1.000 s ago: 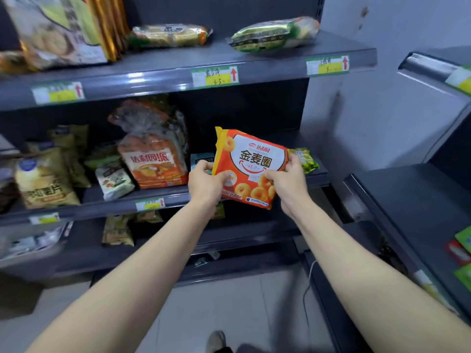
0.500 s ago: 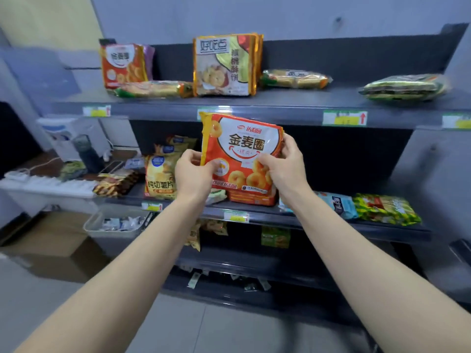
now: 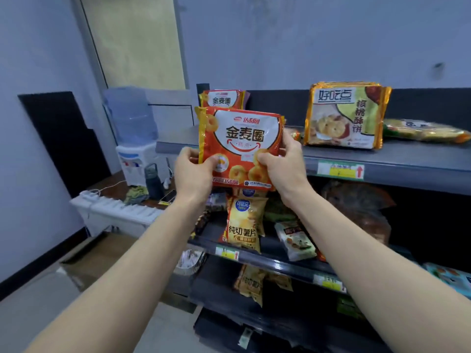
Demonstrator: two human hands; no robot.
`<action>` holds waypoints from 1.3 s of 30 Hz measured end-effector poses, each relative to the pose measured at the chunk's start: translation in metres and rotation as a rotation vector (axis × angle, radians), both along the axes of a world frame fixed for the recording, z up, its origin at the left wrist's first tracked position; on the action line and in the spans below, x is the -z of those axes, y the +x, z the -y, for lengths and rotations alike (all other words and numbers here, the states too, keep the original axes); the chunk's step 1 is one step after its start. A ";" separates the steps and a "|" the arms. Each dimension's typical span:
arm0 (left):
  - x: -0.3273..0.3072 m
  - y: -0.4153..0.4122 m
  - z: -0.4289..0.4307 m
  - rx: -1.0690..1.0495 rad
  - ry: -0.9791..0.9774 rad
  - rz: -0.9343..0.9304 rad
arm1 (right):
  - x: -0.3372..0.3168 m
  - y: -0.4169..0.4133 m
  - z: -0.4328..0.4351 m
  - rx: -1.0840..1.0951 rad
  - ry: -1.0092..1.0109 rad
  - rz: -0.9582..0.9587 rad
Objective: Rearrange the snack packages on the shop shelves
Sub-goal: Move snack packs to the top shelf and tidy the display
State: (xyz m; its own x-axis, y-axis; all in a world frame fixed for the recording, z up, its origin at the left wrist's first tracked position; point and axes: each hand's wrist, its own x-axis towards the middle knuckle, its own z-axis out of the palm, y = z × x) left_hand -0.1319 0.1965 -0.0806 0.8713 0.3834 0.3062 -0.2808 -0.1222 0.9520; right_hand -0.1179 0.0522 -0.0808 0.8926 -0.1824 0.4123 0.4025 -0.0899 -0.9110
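An orange snack pack with ring biscuits printed on it (image 3: 242, 138) is held upright in both hands at the left end of the top shelf (image 3: 407, 159). My left hand (image 3: 191, 171) grips its lower left corner. Its right edge is pinched by my right hand (image 3: 283, 164). Directly behind it, a matching orange pack (image 3: 221, 99) stands on the top shelf. A gold-edged cookie pack (image 3: 346, 115) stands to the right of them.
A flat gold-green packet (image 3: 423, 129) lies at the top shelf's right. Yellow chip bags (image 3: 243, 222) and a small white pack (image 3: 295, 240) sit on the middle shelf (image 3: 275, 261). A water dispenser (image 3: 135, 138) and white power strip (image 3: 117, 207) stand left of the shelving.
Both hands carried the orange pack up and leftward, from in front of the middle shelf to the left end of the top shelf. My view swung left.
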 end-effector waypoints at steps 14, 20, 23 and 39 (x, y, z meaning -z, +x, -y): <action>-0.042 0.139 -0.055 -0.074 0.043 0.065 | -0.041 0.144 -0.054 -0.085 -0.048 0.041; -0.048 0.200 -0.077 -0.092 0.074 0.076 | -0.056 0.185 -0.069 -0.134 -0.054 0.041; -0.046 0.231 -0.086 -0.072 0.068 0.064 | -0.063 0.204 -0.075 -0.112 -0.071 0.013; -0.022 0.336 -0.115 0.238 0.146 -0.137 | -0.044 0.267 -0.108 0.227 -0.286 -0.244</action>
